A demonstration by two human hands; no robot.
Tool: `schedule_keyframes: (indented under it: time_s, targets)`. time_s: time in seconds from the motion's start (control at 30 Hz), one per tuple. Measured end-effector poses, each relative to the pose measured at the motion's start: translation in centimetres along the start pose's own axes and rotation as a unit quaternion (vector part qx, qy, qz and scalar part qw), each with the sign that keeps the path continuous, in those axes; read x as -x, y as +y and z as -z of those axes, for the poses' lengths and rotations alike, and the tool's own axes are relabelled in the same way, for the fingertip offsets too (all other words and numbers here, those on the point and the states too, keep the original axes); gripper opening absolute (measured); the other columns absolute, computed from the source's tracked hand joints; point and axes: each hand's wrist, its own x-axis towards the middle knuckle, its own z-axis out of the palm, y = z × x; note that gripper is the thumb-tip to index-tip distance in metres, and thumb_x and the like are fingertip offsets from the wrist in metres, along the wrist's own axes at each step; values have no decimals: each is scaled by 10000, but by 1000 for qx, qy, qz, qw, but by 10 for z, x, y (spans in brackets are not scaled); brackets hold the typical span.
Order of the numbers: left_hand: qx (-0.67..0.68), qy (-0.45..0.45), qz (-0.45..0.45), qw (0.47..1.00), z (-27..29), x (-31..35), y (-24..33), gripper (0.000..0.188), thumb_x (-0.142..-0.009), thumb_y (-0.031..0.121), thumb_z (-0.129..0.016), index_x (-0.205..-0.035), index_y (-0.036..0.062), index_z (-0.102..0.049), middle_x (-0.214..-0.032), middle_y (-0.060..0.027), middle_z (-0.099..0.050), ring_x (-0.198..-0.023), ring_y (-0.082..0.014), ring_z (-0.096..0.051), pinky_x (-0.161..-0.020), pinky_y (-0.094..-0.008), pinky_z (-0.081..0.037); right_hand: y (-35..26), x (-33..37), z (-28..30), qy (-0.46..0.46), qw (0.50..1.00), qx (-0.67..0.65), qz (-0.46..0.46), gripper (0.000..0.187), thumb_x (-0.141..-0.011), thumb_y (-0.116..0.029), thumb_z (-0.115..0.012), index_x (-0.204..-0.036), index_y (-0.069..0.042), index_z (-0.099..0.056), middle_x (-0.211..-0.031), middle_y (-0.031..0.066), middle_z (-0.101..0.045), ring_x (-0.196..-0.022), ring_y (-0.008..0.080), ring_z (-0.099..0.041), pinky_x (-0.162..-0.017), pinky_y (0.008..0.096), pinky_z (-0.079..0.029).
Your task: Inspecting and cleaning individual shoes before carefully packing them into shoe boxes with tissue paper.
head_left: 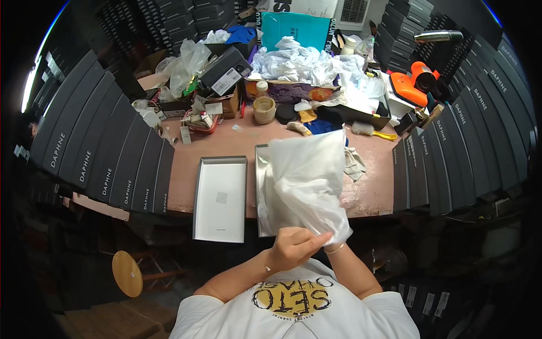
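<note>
A white, thin, translucent bag [307,164] hangs over an open grey shoe box [262,169] at the table's front. My left hand [296,248] is closed, pinching the bag's near edge between thumb and fingers. My right hand sits under or inside the bag's near right end; only the wrist [337,249] with a thin bracelet shows plainly, and the fingers are covered by the white film. The bag hides most of the box and whatever lies in it. Left of the box lies a shallow grey box lid [220,198], white inside, its near end past the table edge.
Stacked dark shoe boxes stand at the left [101,135] and right [451,152]. Behind are a jar [263,109], a yellow-handled brush [372,131], crumpled white paper [293,62] and an orange tool [415,85]. A cloth glove [354,164] lies right of the bag on the pinkish table [372,192].
</note>
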Motion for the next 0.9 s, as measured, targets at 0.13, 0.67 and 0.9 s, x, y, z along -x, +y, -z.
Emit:
schedule_keyframes:
  time_s: [0.13, 0.67, 0.9]
  targets:
    - [38, -43, -17, 998, -12, 33, 9, 359, -711, -27, -665, -1068, 3, -664, -627, -27, -474, -479, -169, -489, -429, -285, -412, -44, -26, 2, 22, 870, -459, -178, 467, -960, -251, -469, -1354, -13, -393, -1326, 168, -488, -1175, 286, -514, -1052, 407, -381]
    - [481, 324, 544, 607, 67, 82, -40, 740, -781, 358, -759, -1349, 28, -418, -1243, -68, -557, -1074, -211, -575, -947, -358, -466, -40, -4, -109, -156, 977, -136, -57, 583, -935, -254, -530, -1413, -2, -312, -1372, 172, -440, -1258, 263, -436, -1059, 413, -370]
    - [57, 38, 429, 900, 169, 34, -39, 778, -740, -17, -717, -1421, 43, -347, -1235, -104, -553, -1020, -181, -597, -928, -308, -469, -95, -40, 8, -130, 834, -498, -198, 800, -880, -275, -629, -1482, -2, -178, -1421, 148, -393, -1314, 248, -376, -1084, 424, -331]
